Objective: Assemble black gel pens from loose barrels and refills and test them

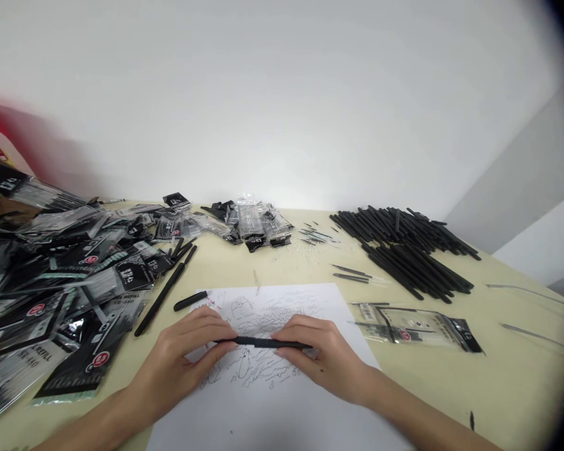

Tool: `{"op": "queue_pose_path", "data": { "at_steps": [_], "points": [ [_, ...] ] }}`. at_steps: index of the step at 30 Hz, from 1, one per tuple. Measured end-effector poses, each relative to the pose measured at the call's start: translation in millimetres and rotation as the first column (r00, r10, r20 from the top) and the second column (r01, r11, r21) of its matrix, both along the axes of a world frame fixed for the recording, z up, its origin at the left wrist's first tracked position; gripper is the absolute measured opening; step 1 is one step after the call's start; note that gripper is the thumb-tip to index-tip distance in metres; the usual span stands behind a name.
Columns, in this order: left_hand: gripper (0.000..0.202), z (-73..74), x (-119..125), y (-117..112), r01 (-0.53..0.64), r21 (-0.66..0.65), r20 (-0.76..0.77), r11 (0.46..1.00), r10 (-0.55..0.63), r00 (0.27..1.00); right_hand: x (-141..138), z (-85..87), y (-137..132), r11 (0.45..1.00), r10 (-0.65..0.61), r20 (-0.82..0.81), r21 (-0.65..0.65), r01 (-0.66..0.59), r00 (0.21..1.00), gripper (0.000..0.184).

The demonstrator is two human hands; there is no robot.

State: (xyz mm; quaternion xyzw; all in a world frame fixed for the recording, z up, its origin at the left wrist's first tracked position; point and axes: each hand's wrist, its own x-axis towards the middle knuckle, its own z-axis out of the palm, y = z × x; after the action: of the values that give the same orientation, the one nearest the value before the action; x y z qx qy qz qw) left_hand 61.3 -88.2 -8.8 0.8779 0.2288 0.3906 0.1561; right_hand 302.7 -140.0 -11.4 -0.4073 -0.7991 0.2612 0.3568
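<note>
Between my two hands a black pen (pixel 256 342) lies level, just above a sheet of white paper (pixel 282 419) covered in scribbles. My left hand (pixel 192 347) pinches its left end with thumb and fingers. The right end is gripped the same way by my right hand (pixel 322 354). Part of each pen end is hidden by the fingers. Beyond my left hand, a black pen cap (pixel 190 300) rests at the paper's upper left corner. Left of that, a longer black pen (pixel 162 297) lies on the table.
Packets of pen refills (pixel 98 319) heap up on the left. More wrappers (pixel 258 222) lie at the back, beside loose refill tips (pixel 317 235). Stacked black pens (pixel 408 250) fill the back right. Nearer are loose refills (pixel 357 275) and an opened refill packet (pixel 423 329).
</note>
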Motion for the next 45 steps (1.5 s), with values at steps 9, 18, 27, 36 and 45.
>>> {"op": "queue_pose_path", "data": {
  "at_steps": [9,18,27,36,45],
  "points": [
    [0.015,0.5,0.5,0.6,-0.005,0.021,0.014,1.000,0.005,1.000,0.9,-2.2,0.2,1.000,0.007,-0.006,0.005,-0.007,1.000,0.018],
    [0.015,0.0,0.5,0.7,-0.006,0.011,0.008,1.000,0.006,1.000,1.3,-1.8,0.5,1.000,0.010,0.003,0.003,-0.010,1.000,0.018],
    [0.016,-0.3,0.1,0.2,-0.007,-0.003,-0.006,1.000,0.007,1.000,0.0,1.2,-0.7,1.000,0.008,0.007,0.004,-0.008,1.000,0.017],
    [0.015,0.6,0.6,1.1,-0.005,0.021,-0.001,1.000,0.005,1.000,0.6,0.5,-0.1,1.000,0.005,0.025,0.007,-0.005,1.000,0.017],
    [0.016,-1.6,-1.2,0.9,-0.002,0.009,-0.017,1.000,0.002,1.000,0.7,0.0,-0.3,1.000,0.010,0.039,0.019,-0.011,0.999,0.017]
  ]
}}
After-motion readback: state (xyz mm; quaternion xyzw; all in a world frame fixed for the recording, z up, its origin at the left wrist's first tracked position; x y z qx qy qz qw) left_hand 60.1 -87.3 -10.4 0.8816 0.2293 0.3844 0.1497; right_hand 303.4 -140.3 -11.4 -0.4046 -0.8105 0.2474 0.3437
